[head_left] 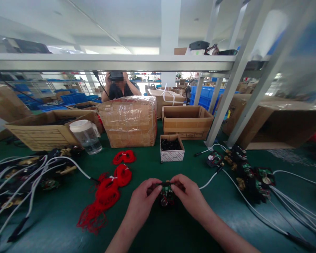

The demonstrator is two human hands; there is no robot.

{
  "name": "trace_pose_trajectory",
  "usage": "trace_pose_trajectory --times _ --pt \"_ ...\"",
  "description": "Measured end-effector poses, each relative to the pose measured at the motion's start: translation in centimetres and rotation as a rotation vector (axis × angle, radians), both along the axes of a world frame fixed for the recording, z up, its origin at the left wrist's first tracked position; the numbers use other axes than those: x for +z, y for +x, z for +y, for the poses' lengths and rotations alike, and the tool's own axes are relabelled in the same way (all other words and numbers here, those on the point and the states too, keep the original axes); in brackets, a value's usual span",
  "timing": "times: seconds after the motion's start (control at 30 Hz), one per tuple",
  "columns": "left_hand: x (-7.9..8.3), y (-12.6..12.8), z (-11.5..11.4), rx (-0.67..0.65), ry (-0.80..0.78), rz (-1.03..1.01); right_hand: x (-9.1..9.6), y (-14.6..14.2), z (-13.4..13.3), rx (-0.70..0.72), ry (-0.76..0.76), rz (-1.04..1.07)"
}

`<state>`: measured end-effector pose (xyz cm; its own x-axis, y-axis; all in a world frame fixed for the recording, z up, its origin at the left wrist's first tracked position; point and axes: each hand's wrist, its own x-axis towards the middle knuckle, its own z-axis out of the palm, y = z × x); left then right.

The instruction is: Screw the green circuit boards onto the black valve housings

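Note:
My left hand (144, 195) and my right hand (185, 191) meet at the front middle of the table. Between them is a small black assembly with a green circuit board (165, 196) and a round silvery part at its lower front. Thumbs and fingers of both hands pinch its upper edge, where a thin black piece runs across; whether that piece is separate I cannot tell. A white cable (209, 181) shows just beyond my right hand. Just ahead stands a small open box (172, 155) of small black parts.
Bundles of red wire (107, 192) lie left of my hands. Similar assemblies with white cables are heaped at left (46, 175) and right (255, 179). A water jug (86, 138), a taped carton (129, 123) and an open carton (186, 124) stand behind. Overhead runs a shelf (113, 65); another person (119, 89) is opposite.

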<state>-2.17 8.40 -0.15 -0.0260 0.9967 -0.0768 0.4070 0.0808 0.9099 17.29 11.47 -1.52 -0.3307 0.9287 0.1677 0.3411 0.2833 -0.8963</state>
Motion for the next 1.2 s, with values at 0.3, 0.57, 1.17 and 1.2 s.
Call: trace_pose_trajectory --times 0.3,0.57,1.17,1.2 --pt "-1.8 -0.3 -1.7 -0.030 -0.034 -0.133 -1.3 1.0 -2.0 0.067 -0.014 -0.025" --pt "-2.0 -0.1 -2.1 -0.054 -0.039 -0.169 -1.9 0.3 -3.1 0.036 -0.079 -0.013" --pt "-1.7 1.7 -2.2 0.040 -0.039 -0.076 -1.5 -1.0 -4.5 -0.057 -0.100 -0.005" --pt "-1.7 1.7 -2.2 0.034 -0.038 -0.069 -1.7 -1.1 -4.6 -0.084 -0.088 -0.026"
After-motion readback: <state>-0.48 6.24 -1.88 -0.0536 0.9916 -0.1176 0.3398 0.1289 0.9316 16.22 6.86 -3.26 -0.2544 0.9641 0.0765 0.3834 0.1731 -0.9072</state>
